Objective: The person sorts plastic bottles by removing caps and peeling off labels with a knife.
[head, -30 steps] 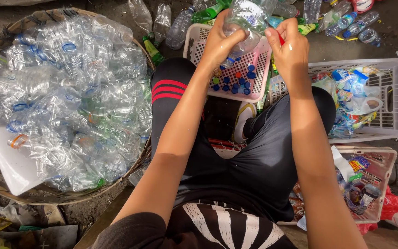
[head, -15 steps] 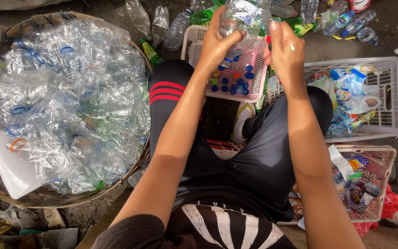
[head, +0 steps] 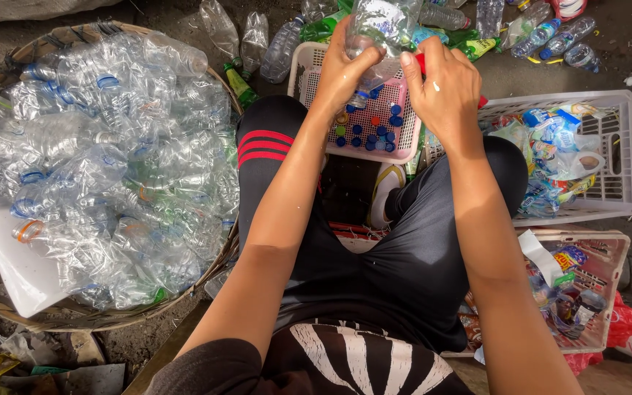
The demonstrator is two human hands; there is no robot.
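We're gripping the crumpled clear plastic bottle (head: 378, 33) with both hands – left hand (head: 345, 69) around its body, right hand (head: 444, 91) now clenching nearer the neck – right over the pink cap-filled basket (head: 374, 128).
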